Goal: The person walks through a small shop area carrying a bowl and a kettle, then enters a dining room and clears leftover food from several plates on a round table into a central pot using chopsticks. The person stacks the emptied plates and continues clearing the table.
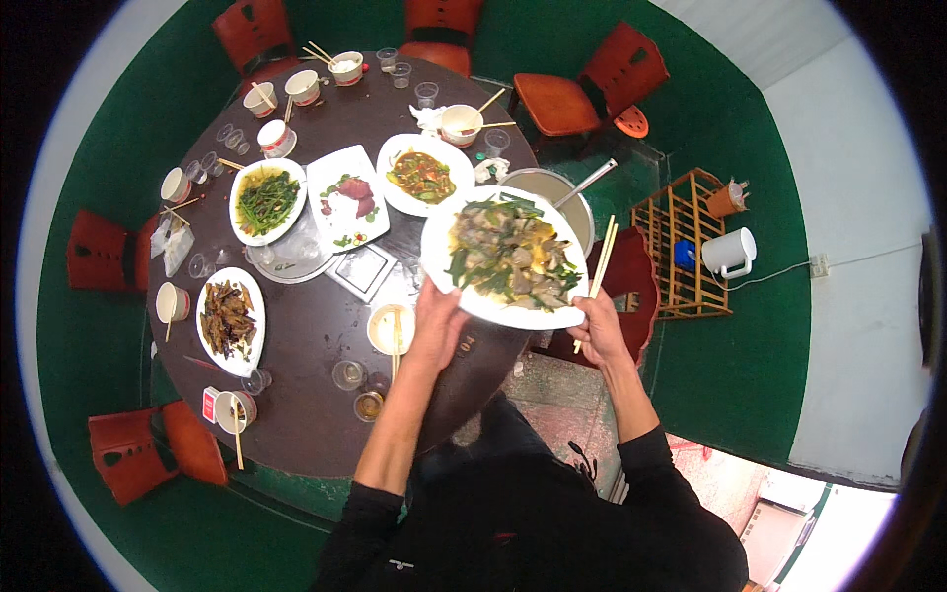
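Both my hands hold up a white oval plate (473, 305) heaped with a stir-fry of greens and pale pieces, over the right edge of the dark round table (311, 414). My left hand (438, 325) grips its near left rim. At the near right rim, my right hand (601, 325) grips the plate and also has a pair of chopsticks (607, 255) standing out past the fingers. Beyond the plate, a large metal pot (533, 177) with a ladle (588, 181) is partly covered by it. A paper bowl with chopsticks (381, 333) sits left of my left hand.
Plates of greens (233, 214), meat slices (314, 174), saucy food (385, 163) and brown strips (255, 355) stand on the table. Around them are paper bowls (303, 85), plastic cups (348, 375) and tissues (490, 170). Wooden chairs (558, 100) ring it; a wooden rack (669, 251) stands right.
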Available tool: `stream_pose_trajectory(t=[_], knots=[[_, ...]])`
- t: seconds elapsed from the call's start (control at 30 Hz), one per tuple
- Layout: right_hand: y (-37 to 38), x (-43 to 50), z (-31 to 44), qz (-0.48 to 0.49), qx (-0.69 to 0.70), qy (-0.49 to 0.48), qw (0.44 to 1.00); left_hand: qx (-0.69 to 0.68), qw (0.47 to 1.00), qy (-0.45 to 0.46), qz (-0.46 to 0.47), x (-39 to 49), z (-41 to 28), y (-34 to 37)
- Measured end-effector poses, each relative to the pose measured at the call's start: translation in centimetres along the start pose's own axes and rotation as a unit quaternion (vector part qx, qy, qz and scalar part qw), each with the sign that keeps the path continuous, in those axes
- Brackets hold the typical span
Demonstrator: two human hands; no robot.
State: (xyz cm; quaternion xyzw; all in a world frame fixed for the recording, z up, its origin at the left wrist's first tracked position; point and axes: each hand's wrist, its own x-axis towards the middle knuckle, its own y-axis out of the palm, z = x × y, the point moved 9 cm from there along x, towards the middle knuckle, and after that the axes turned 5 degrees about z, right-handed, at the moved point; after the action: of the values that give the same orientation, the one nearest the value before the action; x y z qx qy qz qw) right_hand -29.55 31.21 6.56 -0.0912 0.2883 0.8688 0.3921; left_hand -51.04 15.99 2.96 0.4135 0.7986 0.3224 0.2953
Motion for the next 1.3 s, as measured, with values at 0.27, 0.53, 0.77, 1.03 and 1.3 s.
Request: stream_pose_trajectory(t=[0.27, 0.53, 0.77, 1.03, 1.3], knots=[[-8.9, 1.1, 3.3, -0.072, -0.009, 0.015, 0.997, -0.100, 0.985, -0.110, 0.088, 3.5, 14.2, 8.7], [-10.7, 1.5, 3.2, -0.080, -0.034, 0.054, 0.995, -0.041, 0.988, -0.142, 0.038, 5.1, 16.4, 10.9], [-11.2, 1.1, 3.4, -0.076, -0.094, 0.087, 0.989, -0.021, 0.990, -0.134, 0.027, 6.0, 16.3, 11.3], [-11.7, 1.3, 2.7, -0.070, -0.013, 0.079, 0.994, -0.029, 0.989, -0.144, 0.003, 6.3, 16.9, 11.7], [-11.6, -0.1, 2.1, -0.067, -0.039, 0.081, 0.994, -0.062, 0.991, -0.115, -0.016, 5.1, 17.4, 12.4]])
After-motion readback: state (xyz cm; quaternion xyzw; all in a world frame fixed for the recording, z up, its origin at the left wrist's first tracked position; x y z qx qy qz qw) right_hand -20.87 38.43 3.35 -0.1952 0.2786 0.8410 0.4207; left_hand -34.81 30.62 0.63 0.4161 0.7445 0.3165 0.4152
